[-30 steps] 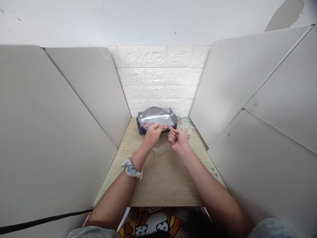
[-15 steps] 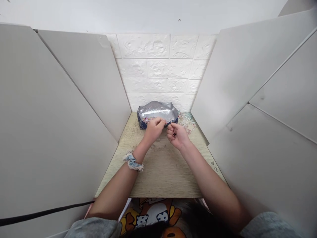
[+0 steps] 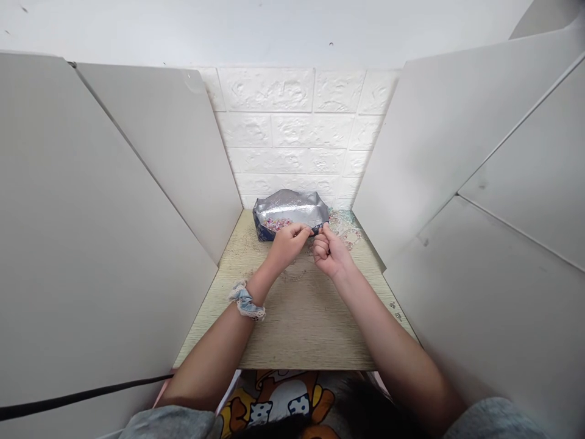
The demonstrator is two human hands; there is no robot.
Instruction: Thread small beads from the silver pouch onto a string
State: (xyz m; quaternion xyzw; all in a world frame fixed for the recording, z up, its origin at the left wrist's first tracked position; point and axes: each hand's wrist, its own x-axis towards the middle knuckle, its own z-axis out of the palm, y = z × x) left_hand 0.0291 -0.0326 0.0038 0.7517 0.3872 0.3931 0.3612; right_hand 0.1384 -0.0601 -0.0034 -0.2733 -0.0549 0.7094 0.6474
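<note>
My left hand [image 3: 289, 242] and my right hand [image 3: 329, 250] are close together at the near rim of a silver-lined, dark blue pouch [image 3: 297, 207]. Each has thumb and forefinger pinched, the other fingers curled. Whatever lies between the fingertips is too small to make out. Inside the pouch, on its left side, is a heap of small pink and clear beads [image 3: 276, 224]. A pale blue scrunchie with lace trim [image 3: 247, 302] circles my left wrist.
Strands of pink and teal beads [image 3: 348, 230] lie right of the pouch. A faint beaded loop [image 3: 292, 274] rests on the wooden tabletop [image 3: 306, 335]. Two small metal pieces [image 3: 395, 311] sit near the right edge. White panels [image 3: 150, 152] flank both sides; a brick-patterned wall [image 3: 292, 131] stands behind.
Both hands have shifted slightly to the right, still pinched, and more of the beads in the pouch now show. My right hand has turned a little.
</note>
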